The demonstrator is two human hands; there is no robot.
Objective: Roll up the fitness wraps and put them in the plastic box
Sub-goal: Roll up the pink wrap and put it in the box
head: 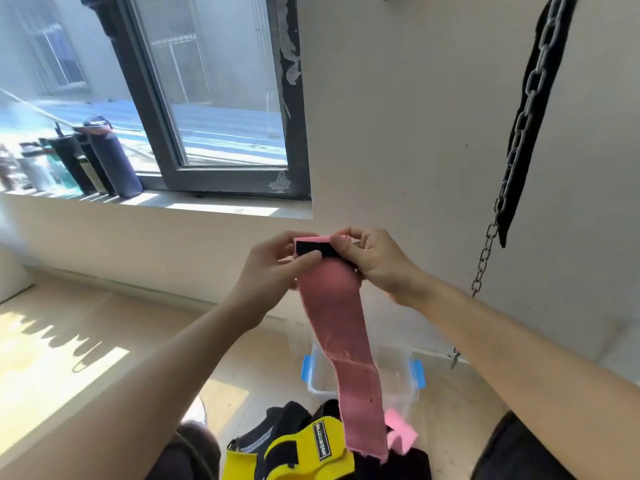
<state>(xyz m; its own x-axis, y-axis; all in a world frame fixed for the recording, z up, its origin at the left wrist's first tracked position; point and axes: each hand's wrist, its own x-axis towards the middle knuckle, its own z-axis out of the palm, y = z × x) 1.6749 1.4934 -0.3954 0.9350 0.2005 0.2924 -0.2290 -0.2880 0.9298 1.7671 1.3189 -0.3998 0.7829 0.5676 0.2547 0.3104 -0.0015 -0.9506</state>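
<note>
Head view: long pink soft cloth wrap (332,323) held up in the air, hanging down in front of the clear plastic box with blue clips (398,382) on the floor (104,323). Pinched at its top end by left hand (273,263) and right hand (375,261), thumbs on the black sticky patch (313,250). Looks light, floppy, not slippery. Best to hold the top corners and roll tight from there.

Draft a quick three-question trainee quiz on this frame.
1. True or false: the pink wrap is fully rolled.
2. Where is the box? A windowsill; B floor, below the wrap; C on the wall.
3. Fill in: the left hand and right hand pinch the wrap's ____ end.
Key: 1 false, it hangs unrolled; 2 B; 3 top.
</note>
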